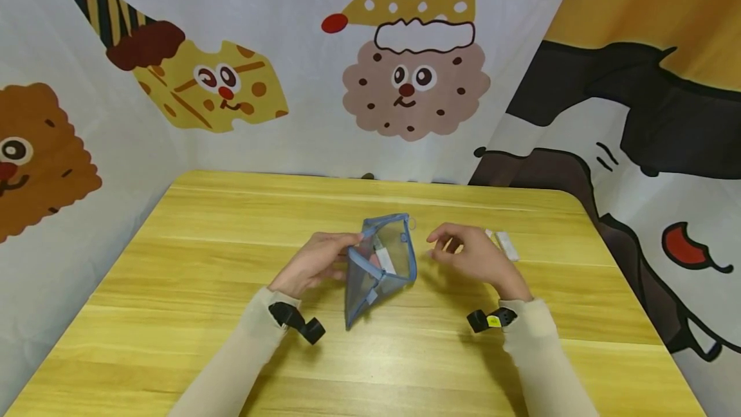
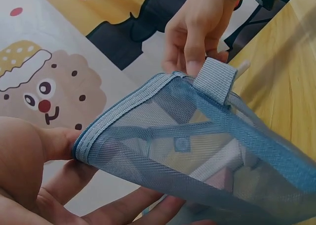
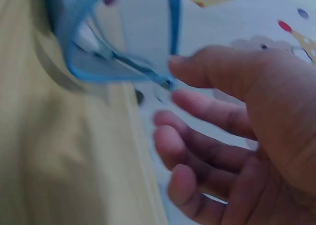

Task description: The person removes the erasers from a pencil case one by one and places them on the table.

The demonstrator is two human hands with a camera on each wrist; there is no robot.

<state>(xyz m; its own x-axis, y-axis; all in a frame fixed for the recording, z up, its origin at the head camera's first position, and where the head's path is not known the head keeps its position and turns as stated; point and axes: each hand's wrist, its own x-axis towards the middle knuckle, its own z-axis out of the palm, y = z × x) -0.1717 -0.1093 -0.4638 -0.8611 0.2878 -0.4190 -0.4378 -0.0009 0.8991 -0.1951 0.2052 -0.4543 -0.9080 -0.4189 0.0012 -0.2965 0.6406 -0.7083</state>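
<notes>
A blue mesh zip pouch (image 1: 360, 288) stands gaping above the table, its opening edged in blue trim. My left hand (image 1: 315, 261) pinches the pouch's left upper edge between thumb and fingers, with other fingers lying under the mesh in the left wrist view. Inside the pouch are a white object (image 1: 384, 261) and a pinkish block (image 2: 221, 179), both partly veiled by mesh. Just right of the pouch is my right hand (image 1: 471, 253), its fingers loosely bent and nothing seen in them. In the right wrist view its thumb and forefinger are close to the pouch's trim (image 3: 111, 78).
A small white bar (image 1: 507, 246) lies on the wooden table (image 1: 191, 314), beyond the right hand. Beside it is a smaller white piece (image 1: 489, 233), partly hidden. A cartoon-printed cloth (image 1: 312, 95) hangs behind the table's far edge.
</notes>
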